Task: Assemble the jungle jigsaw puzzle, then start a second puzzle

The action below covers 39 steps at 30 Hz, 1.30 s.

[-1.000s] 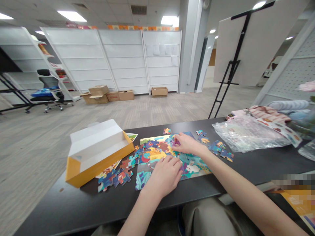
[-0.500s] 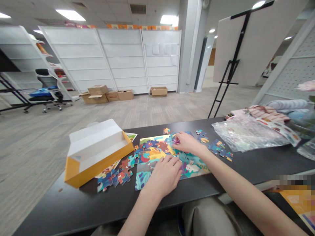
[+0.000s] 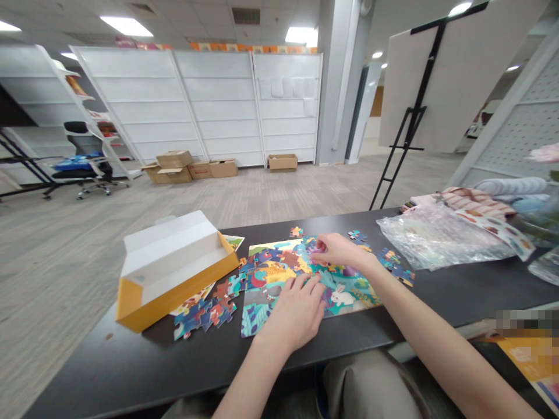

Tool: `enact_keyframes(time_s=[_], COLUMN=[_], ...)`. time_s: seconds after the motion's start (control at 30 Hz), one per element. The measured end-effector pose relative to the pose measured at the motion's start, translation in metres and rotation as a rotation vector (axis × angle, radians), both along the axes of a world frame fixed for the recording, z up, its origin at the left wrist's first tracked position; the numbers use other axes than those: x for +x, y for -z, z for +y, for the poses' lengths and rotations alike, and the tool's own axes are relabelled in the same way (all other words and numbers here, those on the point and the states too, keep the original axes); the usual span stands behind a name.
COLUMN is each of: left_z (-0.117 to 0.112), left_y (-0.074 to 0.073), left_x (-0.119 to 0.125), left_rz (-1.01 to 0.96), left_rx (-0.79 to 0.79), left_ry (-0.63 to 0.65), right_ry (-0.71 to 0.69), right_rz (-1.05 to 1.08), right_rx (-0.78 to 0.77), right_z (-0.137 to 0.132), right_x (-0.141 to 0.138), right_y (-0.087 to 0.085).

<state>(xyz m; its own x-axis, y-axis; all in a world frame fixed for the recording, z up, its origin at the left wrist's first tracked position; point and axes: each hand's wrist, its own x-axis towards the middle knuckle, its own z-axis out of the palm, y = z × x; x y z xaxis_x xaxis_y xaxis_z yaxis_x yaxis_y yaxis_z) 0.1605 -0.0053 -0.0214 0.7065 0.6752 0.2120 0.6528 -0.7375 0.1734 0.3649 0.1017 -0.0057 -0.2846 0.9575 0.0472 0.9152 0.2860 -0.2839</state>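
Observation:
A colourful jigsaw puzzle [image 3: 262, 297] with animal pictures lies flat on the black table, much of it filled in. My left hand [image 3: 297, 311] rests palm down on its lower middle, fingers stretched out and slightly apart. Over the upper middle of the puzzle, my right hand [image 3: 340, 251] pinches a purplish puzzle piece [image 3: 316, 255] between thumb and fingers; the hand partly hides it. Loose puzzle pieces [image 3: 203, 314] are heaped left of the puzzle. More loose pieces [image 3: 395, 266] lie to its right, and an orange-and-blue piece [image 3: 296, 232] sits at its top edge.
An open yellow box [image 3: 183, 297] with a white inside stands on the table's left, over some printed sheets. Clear plastic packaging [image 3: 445, 238] and folded cloths [image 3: 476, 201] lie at the right. Beyond the table are a black easel [image 3: 406, 137] and cardboard boxes [image 3: 174, 166].
My right hand has shifted slightly to the right, still pinching the piece. My left hand stays on the puzzle almost unmoved.

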Motion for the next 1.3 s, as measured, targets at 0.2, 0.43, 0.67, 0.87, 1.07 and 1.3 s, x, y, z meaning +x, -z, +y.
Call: enact_keyframes(time_s=[0.2,0.43,0.67,0.87,1.07,1.3], left_z=[-0.002,-0.004,-0.004,-0.004,-0.004,-0.004], left_y=[-0.002,-0.005,-0.005,-0.001,-0.002,0.001], left_x=[0.0,-0.001,-0.001,0.0,0.0,0.001], left_rz=[-0.006,0.0,-0.014,-0.032,-0.045,-0.05], left_rx=[-0.018,-0.035,-0.034,-0.033,-0.039,-0.034], left_ry=[-0.004,-0.005,0.012,-0.018,-0.025,-0.026], right_ry=[0.011,0.041,0.025,-0.109,-0.047,-0.017], right_rz=[-0.04,-0.011,-0.073,-0.064,-0.034,-0.026], right_rx=[-0.028,0.003,-0.065,-0.088,-0.005,-0.03], right_z=[-0.001,0.006,0.006,0.005,0.004,0.003], right_x=[0.004,0.012,0.03,0.028,0.01,0.006], right_y=[-0.001,-0.004,-0.016,-0.011,-0.005,-0.004])
